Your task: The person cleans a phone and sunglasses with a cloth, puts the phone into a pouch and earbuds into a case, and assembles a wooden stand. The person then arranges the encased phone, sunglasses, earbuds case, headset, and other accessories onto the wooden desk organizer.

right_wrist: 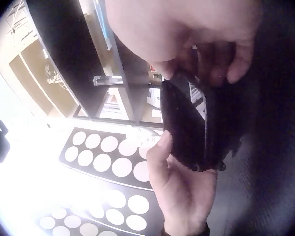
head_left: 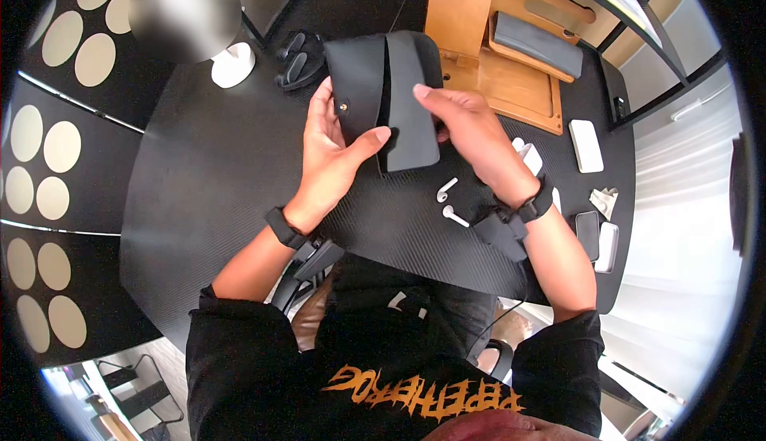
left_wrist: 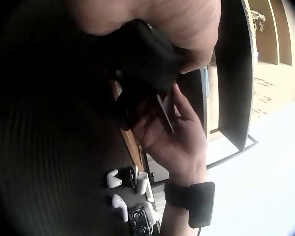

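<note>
Both hands hold a black leather-like pouch [head_left: 359, 74] above the dark desk. My left hand [head_left: 331, 142] grips its left side, the thumb lying over the lower edge beside the flap [head_left: 411, 118]. A small brass-coloured stud shows near those fingers. On the other side my right hand [head_left: 483, 138] pinches the flap's right edge, thumb on top and fingers behind. In the right wrist view, the pouch [right_wrist: 187, 128] gapes and something pale shows inside its mouth. The left wrist view has the pouch [left_wrist: 152, 59] in deep shadow, between the two hands.
Two white earbuds [head_left: 453, 216] lie near the front edge, by the right wrist. A white box [head_left: 586, 146] and a dark phone-like slab [head_left: 587, 235] are at the right. Behind stand a wooden organizer [head_left: 519, 94], a dark folded item [head_left: 302, 62] and a white round base [head_left: 233, 66].
</note>
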Demonstrator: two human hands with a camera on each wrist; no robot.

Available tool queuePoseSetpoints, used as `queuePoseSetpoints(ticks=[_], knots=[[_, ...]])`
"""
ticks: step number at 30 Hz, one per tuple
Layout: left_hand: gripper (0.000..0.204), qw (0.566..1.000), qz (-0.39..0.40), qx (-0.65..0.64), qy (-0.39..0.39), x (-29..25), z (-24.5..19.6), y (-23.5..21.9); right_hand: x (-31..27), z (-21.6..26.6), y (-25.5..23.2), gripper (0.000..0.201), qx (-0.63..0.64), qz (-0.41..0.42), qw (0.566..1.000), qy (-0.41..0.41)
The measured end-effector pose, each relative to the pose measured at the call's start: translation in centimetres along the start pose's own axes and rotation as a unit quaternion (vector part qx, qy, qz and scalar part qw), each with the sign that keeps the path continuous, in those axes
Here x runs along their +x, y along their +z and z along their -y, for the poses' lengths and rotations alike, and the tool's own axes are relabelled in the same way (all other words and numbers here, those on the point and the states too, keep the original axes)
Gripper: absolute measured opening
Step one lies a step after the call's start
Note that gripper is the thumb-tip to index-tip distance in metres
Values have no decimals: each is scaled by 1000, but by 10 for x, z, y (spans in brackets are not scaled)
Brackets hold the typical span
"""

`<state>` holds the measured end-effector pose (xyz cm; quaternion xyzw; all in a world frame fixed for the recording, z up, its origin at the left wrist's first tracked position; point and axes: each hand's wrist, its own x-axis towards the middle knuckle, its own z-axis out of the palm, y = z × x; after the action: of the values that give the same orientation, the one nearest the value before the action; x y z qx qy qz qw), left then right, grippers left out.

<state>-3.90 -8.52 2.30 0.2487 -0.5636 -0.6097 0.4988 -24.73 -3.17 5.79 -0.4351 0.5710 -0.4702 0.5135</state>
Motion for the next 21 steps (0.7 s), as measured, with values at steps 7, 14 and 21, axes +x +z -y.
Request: queuePoseSetpoints(ticks=[7, 14, 21], knots=[[51, 986, 19, -122, -108, -10, 0, 6, -25, 9, 26, 27, -411, -173, 841, -306], [35, 936, 13, -262, -234, -4, -7, -1, -37, 54, 0, 19, -359, -208, 836, -360], [38, 928, 4, -287, -239, 0, -2, -7, -10, 26, -11, 38, -418, -240, 750, -454]])
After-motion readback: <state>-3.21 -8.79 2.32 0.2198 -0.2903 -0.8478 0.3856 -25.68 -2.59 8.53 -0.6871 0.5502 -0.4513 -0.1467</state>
